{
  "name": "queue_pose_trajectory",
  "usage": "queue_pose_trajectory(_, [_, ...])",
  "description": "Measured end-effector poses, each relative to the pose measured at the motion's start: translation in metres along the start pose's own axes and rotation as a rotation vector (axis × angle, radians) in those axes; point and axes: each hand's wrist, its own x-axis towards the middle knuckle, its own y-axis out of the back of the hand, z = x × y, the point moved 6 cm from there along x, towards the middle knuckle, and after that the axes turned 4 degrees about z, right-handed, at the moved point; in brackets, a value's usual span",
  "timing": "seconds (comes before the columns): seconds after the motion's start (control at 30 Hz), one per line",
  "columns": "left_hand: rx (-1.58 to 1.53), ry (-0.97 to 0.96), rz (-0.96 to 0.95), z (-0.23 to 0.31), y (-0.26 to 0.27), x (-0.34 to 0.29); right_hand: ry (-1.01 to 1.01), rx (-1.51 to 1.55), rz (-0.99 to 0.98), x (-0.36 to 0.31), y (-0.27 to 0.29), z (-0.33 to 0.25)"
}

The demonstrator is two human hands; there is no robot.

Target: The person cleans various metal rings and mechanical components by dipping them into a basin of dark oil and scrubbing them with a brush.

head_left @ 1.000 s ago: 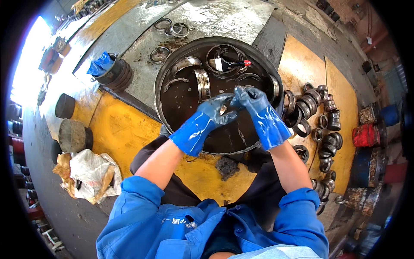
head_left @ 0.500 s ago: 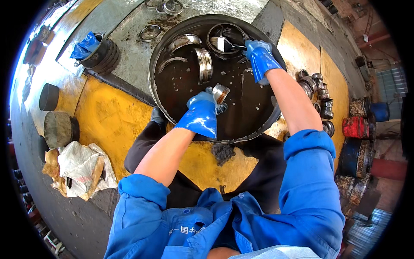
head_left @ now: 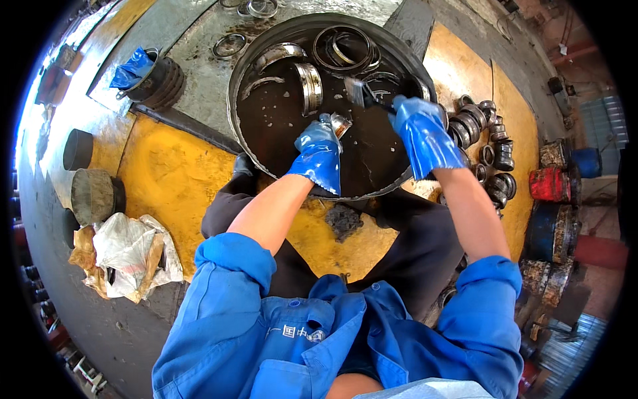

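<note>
A wide, round, dark basin (head_left: 234,126) of murky liquid lies in front of me. Over its near part my left hand (head_left: 319,147), in a blue rubber glove, is closed on a small metal ring (head_left: 341,124). My right hand (head_left: 421,126), gloved alike, grips the dark handle of a paintbrush (head_left: 357,90), its bristles pointing left, apart from the small ring. Farther into the basin lie a broad shiny ring (head_left: 310,89), a curved metal piece (head_left: 282,52), a thin arc (head_left: 261,84) and a large dark ring (head_left: 316,50) with more rings about it.
Several metal rings (head_left: 473,116) are piled on the yellow floor right of the basin. A dark bucket (head_left: 163,86) holding blue plastic (head_left: 136,67) stands at the far left. Nearer lie a white sack (head_left: 126,249) and, between my legs, a dark clump (head_left: 344,221).
My right hand has drawn the paintbrush out of the large ring, back toward me and closer to the small ring. My left hand still holds that ring in about the same part of the basin.
</note>
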Motion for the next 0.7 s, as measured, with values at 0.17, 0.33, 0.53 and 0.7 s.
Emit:
queue_pose_trajectory(0.17, [-0.132,0.005,0.088,-0.006,0.011,0.005,-0.115,0.000,-0.302,-0.025,-0.056,0.004])
queue_pose_trajectory(0.33, [-0.309,-0.204,0.202,-0.033,0.011,0.032,-0.139,0.135,-0.343,-0.031,-0.087,0.012])
queue_pose_trajectory(0.53, [-0.874,0.024,-0.157,-0.046,0.035,-0.020,-0.116,0.224,-0.394,-0.030,-0.085,0.028])
queue_pose_trajectory(0.7, [-0.255,-0.536,0.136,-0.016,0.084,-0.057,-0.144,0.222,-0.404,-0.031,-0.088,0.039])
